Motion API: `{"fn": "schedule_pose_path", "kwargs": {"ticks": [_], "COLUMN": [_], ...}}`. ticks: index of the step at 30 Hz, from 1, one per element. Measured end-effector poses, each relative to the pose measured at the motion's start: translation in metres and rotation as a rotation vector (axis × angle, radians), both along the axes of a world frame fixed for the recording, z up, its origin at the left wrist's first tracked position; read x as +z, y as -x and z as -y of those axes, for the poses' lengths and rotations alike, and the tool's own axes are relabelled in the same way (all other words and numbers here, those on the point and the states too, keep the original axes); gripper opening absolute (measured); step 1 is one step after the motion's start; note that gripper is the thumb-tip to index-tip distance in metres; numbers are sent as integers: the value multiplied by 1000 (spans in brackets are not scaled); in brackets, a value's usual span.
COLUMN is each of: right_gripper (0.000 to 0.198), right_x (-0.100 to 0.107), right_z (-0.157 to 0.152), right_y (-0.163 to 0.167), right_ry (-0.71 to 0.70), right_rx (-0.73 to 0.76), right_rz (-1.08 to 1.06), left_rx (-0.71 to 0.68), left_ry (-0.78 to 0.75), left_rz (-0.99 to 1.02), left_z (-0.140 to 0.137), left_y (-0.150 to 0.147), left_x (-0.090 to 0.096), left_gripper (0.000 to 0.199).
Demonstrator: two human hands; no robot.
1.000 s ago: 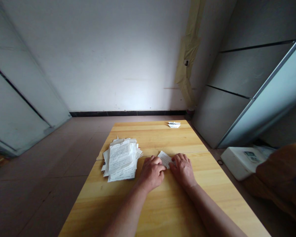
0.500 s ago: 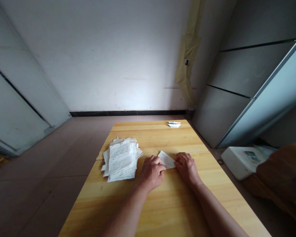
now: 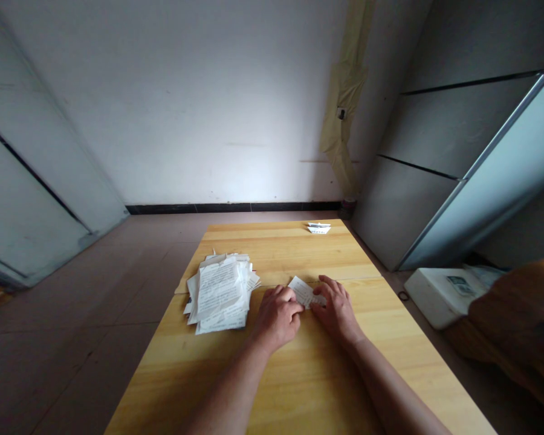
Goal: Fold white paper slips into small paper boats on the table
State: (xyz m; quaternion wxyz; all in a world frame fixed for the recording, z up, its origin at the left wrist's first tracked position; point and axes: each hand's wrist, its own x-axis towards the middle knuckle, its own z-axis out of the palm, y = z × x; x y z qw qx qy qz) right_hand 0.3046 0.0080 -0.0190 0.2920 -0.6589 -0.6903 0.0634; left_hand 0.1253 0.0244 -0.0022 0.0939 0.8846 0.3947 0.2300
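Note:
A small folded piece of printed paper (image 3: 301, 291) lies on the wooden table (image 3: 299, 386) between my two hands. My left hand (image 3: 278, 317) is closed, its curled fingers and thumb pressing down the paper's left end. At the right end, my right hand (image 3: 338, 311) has its thumb and fingers round the paper's edge, covering that corner. Left of my hands sits a loose pile of printed paper sheets (image 3: 220, 293). Near the table's far right corner stands a small folded paper boat (image 3: 318, 229).
A white wall (image 3: 208, 121) rises beyond the table. To the right are a grey cabinet (image 3: 417, 193), a white box (image 3: 435, 296) on the floor and a brown cloth-like object (image 3: 508, 314). Tiled floor (image 3: 95, 314) runs along the left side.
My right hand has slid left along the paper, closer to my left hand, and its fingers have spread a little. My left hand stays pressed in place.

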Motion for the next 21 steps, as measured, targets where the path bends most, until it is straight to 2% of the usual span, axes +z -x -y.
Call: {"fn": "schedule_pose_path", "kwargs": {"ticks": [7,14,17,21], "right_gripper": [32,29,22,26], "right_x": [-8,-15,-11,-4], "right_z": [-5,-8,-6,-2], "right_y": [-20,-31,-20,-1], "right_ry": [-44,-117,-88,-11], "right_rx": [11,10,8,-34], "right_rz": [-164,-251,-191,-25], "left_rx": [-3,-3,2,15], "left_ry": [12,5,-10,-28], "left_rz": [17,12,0,-18], "left_z": [0,0,1,3], "left_y": [1,0,-1,-4], "left_x": [-1,-1,-1,-1], "left_gripper": [23,23,20,16]}}
